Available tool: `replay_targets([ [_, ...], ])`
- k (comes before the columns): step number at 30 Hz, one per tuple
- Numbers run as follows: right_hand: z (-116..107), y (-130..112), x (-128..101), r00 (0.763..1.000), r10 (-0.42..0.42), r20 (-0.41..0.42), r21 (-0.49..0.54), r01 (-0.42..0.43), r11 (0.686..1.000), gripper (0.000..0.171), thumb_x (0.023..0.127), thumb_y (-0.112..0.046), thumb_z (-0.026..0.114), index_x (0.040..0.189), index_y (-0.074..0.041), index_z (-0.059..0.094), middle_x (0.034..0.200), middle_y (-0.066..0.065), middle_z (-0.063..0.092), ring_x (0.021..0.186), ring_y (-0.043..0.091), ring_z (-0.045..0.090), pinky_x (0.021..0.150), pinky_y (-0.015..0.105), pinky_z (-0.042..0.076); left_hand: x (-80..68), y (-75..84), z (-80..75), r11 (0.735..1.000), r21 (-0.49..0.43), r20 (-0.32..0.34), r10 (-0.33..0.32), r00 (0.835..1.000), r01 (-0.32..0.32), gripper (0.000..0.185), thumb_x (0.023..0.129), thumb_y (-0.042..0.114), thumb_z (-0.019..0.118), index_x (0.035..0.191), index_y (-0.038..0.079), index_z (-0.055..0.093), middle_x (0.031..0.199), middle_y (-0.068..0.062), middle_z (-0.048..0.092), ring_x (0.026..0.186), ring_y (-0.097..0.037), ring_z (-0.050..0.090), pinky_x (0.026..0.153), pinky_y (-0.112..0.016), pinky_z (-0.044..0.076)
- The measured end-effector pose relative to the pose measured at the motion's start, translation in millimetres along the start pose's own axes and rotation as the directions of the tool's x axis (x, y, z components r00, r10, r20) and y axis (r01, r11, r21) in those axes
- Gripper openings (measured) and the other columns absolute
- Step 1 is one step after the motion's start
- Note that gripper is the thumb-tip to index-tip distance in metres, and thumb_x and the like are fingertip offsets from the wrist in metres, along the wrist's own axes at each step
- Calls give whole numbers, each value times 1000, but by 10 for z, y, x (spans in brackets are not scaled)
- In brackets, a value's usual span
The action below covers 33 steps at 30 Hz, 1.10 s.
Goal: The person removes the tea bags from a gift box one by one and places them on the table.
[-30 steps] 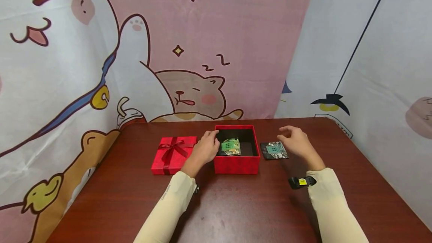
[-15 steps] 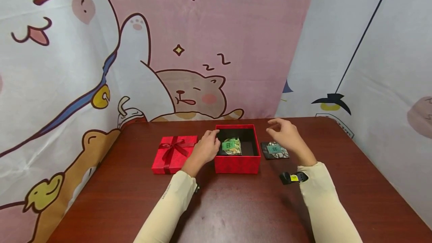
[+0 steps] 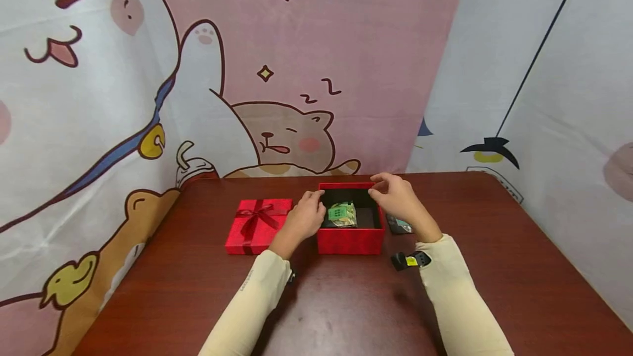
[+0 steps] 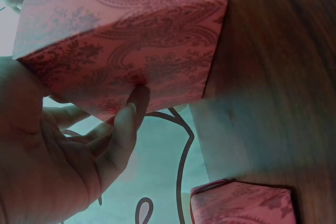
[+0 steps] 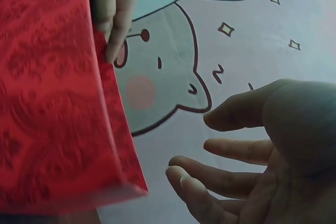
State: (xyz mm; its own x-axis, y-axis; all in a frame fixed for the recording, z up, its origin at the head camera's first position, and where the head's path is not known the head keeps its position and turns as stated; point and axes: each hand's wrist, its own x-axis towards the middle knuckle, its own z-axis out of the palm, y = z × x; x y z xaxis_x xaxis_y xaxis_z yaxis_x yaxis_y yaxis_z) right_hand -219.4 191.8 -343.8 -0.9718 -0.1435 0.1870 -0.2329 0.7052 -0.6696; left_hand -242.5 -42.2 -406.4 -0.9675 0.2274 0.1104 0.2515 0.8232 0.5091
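Observation:
An open red gift box (image 3: 350, 242) with a black inside stands mid-table. In it, toward the left, lies a small green packet (image 3: 342, 213). My left hand (image 3: 307, 214) grips the box's left wall at the rim; in the left wrist view the thumb (image 4: 137, 100) presses the patterned outside. My right hand (image 3: 396, 198) hovers at the box's right rim, fingers loosely bent and holding nothing; the right wrist view shows a gap between its fingertips and the box. A dark packet (image 3: 399, 227) with a teal label lies right of the box, partly hidden by my right hand.
Left of the box sits its red lid (image 3: 269, 229), tied with a dark red ribbon bow. The brown wooden table (image 3: 336, 306) runs back to a cartoon-printed cloth (image 3: 386, 70).
My right hand has moved left, from above the dark packet to the box's right rim, now covering part of that packet. The left hand has stayed on the box.

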Motion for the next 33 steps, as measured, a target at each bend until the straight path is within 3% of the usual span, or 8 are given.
replay_targets([
  [6, 153, -83, 70, 1000, -4, 22, -9, 4, 1000, 40, 94, -17, 61, 128, 3, 59, 117, 24, 66, 104, 38, 65, 86, 52, 52, -4, 11, -1, 1000, -3, 2, -6, 1000, 6, 45, 101, 24, 43, 145, 17, 50, 140, -11, 51, 118, -33, 59, 94, -52, 49],
  [12, 330, -125, 135, 995, 52, 81, -4, -52, 999, 43, 94, -19, 62, 131, 3, 57, 122, 27, 62, 111, 38, 61, 94, 53, 49, -8, -6, 9, 1000, -13, 1, -6, 1000, 6, 45, 101, 24, 43, 145, 17, 50, 140, -11, 51, 117, -34, 60, 94, -52, 49],
  [27, 563, -40, 226, 985, 53, 163, -36, -47, 998, 46, 92, -18, 66, 130, 6, 56, 118, 29, 64, 108, 39, 63, 91, 51, 51, -7, 5, 10, 1000, -10, 11, -17, 1000, 18, 45, 102, 26, 42, 145, 17, 49, 141, -10, 50, 117, -34, 59, 94, -53, 48],
  [33, 621, -32, 276, 976, 78, 203, -85, -61, 994, 52, 92, -21, 64, 134, 7, 51, 127, 28, 60, 110, 37, 61, 94, 51, 49, 2, -4, 21, 1000, -10, 5, -12, 1000, 12, 45, 102, 26, 42, 145, 18, 49, 141, -10, 51, 117, -34, 59, 94, -53, 49],
])
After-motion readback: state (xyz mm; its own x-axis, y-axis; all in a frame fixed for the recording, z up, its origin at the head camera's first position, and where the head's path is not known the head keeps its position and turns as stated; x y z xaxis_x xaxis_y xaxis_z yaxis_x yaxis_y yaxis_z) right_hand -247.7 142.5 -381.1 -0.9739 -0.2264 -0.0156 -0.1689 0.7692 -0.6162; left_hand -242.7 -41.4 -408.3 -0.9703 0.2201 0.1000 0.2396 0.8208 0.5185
